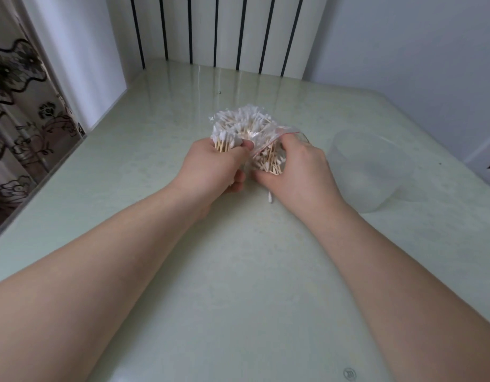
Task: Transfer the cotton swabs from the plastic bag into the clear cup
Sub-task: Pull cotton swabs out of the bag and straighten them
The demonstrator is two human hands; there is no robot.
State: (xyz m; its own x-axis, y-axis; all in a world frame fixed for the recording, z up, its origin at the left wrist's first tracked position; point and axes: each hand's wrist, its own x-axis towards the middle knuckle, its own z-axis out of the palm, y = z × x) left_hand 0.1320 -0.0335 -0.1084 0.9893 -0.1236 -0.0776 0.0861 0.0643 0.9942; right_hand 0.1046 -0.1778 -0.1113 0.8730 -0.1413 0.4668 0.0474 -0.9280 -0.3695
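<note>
Worktop (238, 299) nearest. I see left hand (210, 169), fingers clamped on cotton swabs (238, 125), bundle half out of plastic bag (268, 158). Right hand (299, 175) fingers pinch bag. Clear cup (373, 172) stands to right, apart. Step in hand, I judge: extraction. Next: pull bundle free, carry to cup.

Wooden-stemmed cotton swabs (238, 125) are gripped over a pale green glossy table (238, 271).
The bundle is held by the left hand (210, 169); the clear plastic bag (268, 158) is pinched by the right hand (296, 172), near a clear plastic cup (373, 172).
</note>
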